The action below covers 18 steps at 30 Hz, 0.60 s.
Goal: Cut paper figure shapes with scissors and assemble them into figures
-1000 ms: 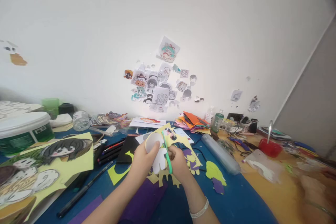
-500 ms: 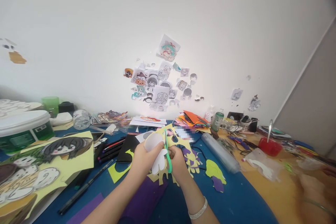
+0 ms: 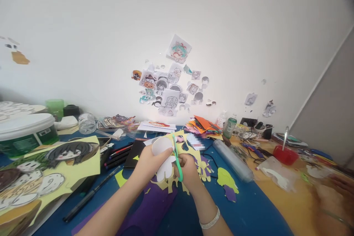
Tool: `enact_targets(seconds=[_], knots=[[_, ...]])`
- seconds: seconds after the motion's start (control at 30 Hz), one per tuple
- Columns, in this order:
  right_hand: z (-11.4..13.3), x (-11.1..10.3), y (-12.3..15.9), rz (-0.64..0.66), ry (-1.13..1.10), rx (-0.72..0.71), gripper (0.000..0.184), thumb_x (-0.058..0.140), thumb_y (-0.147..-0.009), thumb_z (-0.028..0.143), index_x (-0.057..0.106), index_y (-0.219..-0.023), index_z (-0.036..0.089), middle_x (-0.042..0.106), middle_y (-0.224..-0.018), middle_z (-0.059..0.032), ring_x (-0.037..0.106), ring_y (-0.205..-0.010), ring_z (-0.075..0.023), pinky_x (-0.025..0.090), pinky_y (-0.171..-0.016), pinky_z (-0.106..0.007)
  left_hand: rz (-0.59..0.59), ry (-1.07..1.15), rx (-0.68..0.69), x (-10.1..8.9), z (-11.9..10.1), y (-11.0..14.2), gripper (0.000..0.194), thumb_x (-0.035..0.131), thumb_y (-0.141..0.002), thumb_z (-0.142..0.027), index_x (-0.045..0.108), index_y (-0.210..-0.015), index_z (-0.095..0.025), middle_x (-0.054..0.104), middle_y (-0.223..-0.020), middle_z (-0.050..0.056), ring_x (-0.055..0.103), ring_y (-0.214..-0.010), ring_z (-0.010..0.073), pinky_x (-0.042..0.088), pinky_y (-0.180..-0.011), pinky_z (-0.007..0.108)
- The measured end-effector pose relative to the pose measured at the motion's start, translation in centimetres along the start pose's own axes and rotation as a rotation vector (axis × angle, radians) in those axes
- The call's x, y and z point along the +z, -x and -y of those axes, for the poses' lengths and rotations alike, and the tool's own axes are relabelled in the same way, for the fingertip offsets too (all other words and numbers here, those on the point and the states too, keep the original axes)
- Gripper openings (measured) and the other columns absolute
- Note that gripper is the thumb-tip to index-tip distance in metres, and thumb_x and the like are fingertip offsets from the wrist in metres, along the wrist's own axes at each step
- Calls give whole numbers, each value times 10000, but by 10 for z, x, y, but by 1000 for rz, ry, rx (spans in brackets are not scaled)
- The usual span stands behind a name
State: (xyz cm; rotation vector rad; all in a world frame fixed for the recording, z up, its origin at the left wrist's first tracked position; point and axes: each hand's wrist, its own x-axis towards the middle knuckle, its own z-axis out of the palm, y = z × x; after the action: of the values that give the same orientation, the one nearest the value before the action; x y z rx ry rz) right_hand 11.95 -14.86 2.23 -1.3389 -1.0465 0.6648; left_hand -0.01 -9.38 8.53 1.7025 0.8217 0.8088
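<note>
My left hand (image 3: 155,159) pinches a white paper cutout (image 3: 165,169) with a rounded top and finger-like lobes at its lower end. Green-handled scissors (image 3: 179,167) are in my right hand (image 3: 186,167), their blades pointing away along the paper's right edge. Whether the blades are parted is too small to tell. Beneath and beyond both hands lie pale yellow paper scraps (image 3: 197,155) with cut-out holes. Purple paper (image 3: 155,210) rests on the blue table surface under my forearms.
At left are yellow sheets with drawn characters (image 3: 69,155), a white-lidded tub (image 3: 26,131) and a black pen (image 3: 88,197). Orange paper (image 3: 206,123) tops a pile at the back. A plastic roll (image 3: 232,160) and a red bowl (image 3: 284,155) stand right. Another person's arm (image 3: 332,202) rests lower right.
The view has shifted slightly. Both hands stay close together, with the paper and scissors still held. The paper's lobed end sits a little further left relative to the scissors.
</note>
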Motion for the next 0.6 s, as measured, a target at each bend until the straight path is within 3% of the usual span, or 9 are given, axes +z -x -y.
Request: enact_targets(seconds=[0.23,0.47,0.6], knots=[[10,-5,6,83,15,38,237,698,-553,306,565,-673,150,496,-494,43,460,-437,-89,403,-450,-201,99,-13,-49,-5,-4,0,301,609,-636,-385,622,-759,-110,673,-671,80,626,-603,201,460,-464,236],[18,-12,10,178,21,-31,253,699,-570,285,543,-727,164,477,-540,59,424,-461,-74,365,-428,-182,209,69,-78,-18,-4,-2,389,630,-620,-367,606,-918,-118,685,-698,62,630,-580,194,463,-450,231],[13,-9,8,131,73,-42,167,637,-611,237,556,-743,174,510,-547,51,437,-468,-85,374,-428,-188,211,77,-81,-19,-5,0,380,617,-624,-366,609,-920,-127,691,-712,63,642,-595,204,476,-464,241]])
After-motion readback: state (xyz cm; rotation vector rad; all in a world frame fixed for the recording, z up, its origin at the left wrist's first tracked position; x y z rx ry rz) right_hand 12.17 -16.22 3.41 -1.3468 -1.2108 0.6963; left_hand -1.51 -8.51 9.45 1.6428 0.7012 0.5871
